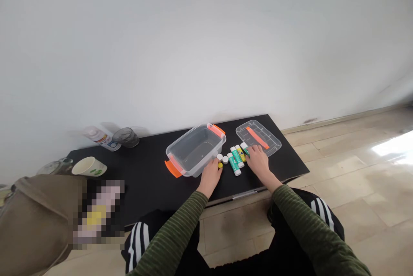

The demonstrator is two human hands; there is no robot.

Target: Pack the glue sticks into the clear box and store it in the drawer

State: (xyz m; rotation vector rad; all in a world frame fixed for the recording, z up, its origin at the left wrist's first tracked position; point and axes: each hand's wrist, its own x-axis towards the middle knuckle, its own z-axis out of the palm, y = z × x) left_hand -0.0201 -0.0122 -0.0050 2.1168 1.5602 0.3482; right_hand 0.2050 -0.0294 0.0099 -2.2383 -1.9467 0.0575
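Several glue sticks (234,162), mostly teal and white, lie side by side on a black table. A yellow glue stick (240,153) is among them. My right hand (258,160) has its fingers closed on the teal glue stick (244,147) at the right end of the row. My left hand (210,177) is closed around a small yellow round-ended piece (220,165). Beside it are two small white round pieces (225,160); whether they are caps or upright stick ends I cannot tell. A clear plastic box (193,168) with orange latches stands open just left of them.
The box's clear lid (273,141) with an orange handle lies at the right. Leftward on the black table (151,190) are a paper cup (89,166), a dark glass bowl (126,137) and a white bottle (102,138). A brown cloth-covered shape (41,220) fills the lower left.
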